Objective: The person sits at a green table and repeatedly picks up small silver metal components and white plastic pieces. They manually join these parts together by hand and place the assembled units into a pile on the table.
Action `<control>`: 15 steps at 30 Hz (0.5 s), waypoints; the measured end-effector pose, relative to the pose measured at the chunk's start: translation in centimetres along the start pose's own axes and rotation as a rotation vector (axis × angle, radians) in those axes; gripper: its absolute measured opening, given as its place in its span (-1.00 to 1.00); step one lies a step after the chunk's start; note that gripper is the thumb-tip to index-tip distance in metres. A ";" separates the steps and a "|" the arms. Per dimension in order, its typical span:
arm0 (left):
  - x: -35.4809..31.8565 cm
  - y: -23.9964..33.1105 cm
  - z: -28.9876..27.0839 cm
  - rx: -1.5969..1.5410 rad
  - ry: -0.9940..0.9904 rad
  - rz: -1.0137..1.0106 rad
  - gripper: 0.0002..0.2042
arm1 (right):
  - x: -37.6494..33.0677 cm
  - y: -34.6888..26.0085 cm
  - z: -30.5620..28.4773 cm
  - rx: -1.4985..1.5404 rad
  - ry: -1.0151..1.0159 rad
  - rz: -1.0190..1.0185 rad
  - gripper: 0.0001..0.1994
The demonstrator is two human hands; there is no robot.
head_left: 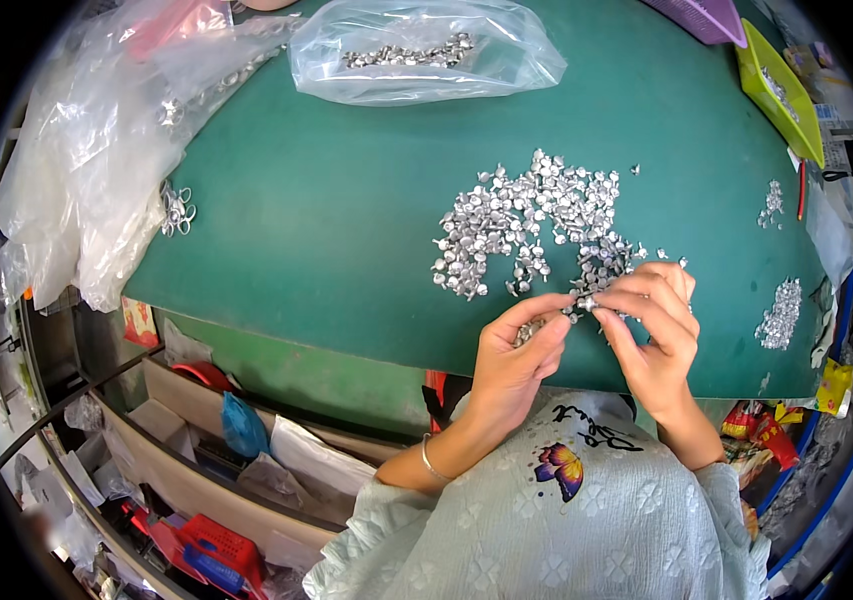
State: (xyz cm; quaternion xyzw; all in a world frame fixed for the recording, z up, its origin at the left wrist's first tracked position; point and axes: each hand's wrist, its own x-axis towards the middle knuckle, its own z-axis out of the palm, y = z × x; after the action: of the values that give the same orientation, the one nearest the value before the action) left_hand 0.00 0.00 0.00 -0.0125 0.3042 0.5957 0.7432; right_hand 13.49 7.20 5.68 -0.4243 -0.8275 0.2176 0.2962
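Note:
My left hand and my right hand meet at the near edge of the pile. Pinched between their fingertips is a small silvery metal piece. More such pieces show in the curled fingers of my left hand. Just beyond the hands, a loose pile of small silvery metal pieces, with round heads and short stems, spreads over the green tabletop. My right fingers partly cover a few stray pieces beside the pile. The exact kind of part is too small to tell.
A clear plastic bag of metal pieces lies at the far side. Large plastic bags and several metal rings are at the left. Small heaps and a yellow-green basket sit at the right. An open drawer is below left.

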 end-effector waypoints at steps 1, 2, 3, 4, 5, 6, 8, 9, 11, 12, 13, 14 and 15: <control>0.1 0.0 0.3 0.010 0.001 0.007 -0.75 | 0.0 -0.3 -0.1 -0.002 0.003 -0.003 -0.83; 0.0 0.1 0.6 0.020 0.001 0.015 -0.76 | -0.1 -0.4 -0.1 -0.004 0.005 -0.005 -0.82; 0.1 0.1 1.1 0.030 -0.005 0.027 -0.76 | 0.0 -0.4 -0.2 -0.001 0.010 -0.005 -0.82; 0.2 0.1 1.5 0.041 -0.011 0.039 -0.76 | 0.0 -0.4 -0.4 0.002 0.016 -0.005 -0.82; 0.2 0.2 1.8 0.052 -0.017 0.051 -0.76 | 0.1 -0.4 -0.5 0.005 0.021 -0.005 -0.81; 0.5 0.1 2.0 0.054 -0.017 0.046 -0.76 | 0.3 -0.4 -0.8 0.006 0.024 -0.011 -0.81; 0.6 0.0 2.2 0.060 -0.019 0.035 -0.77 | 0.4 -0.3 -1.2 0.006 0.031 -0.022 -0.81; 0.8 0.0 2.2 0.075 0.002 0.033 -0.78 | 0.4 0.0 -1.4 0.003 0.012 -0.022 -0.82; 0.9 0.3 2.0 0.114 0.028 0.049 -0.79 | 0.5 1.2 -1.4 0.078 -0.022 0.030 -0.82; 1.1 0.5 2.3 0.095 0.055 0.048 -0.82 | 0.7 2.1 -1.5 0.101 -0.035 0.066 -0.85; 1.3 0.6 2.2 0.069 0.056 0.043 -0.82 | 0.9 3.7 -1.7 0.092 -0.056 0.083 -0.87; 1.6 0.6 1.9 0.043 0.058 0.037 -0.82 | 1.5 5.9 -2.1 0.083 -0.079 0.100 -0.89; 1.9 0.5 1.6 0.016 0.067 0.022 -0.82 | 2.3 7.7 -2.8 0.077 -0.107 0.129 -0.90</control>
State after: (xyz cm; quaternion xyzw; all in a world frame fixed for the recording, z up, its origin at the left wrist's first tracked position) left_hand 0.50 2.41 0.60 -0.0234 0.3337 0.6007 0.7261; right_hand 18.69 13.63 3.71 -0.4528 -0.8043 0.2899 0.2532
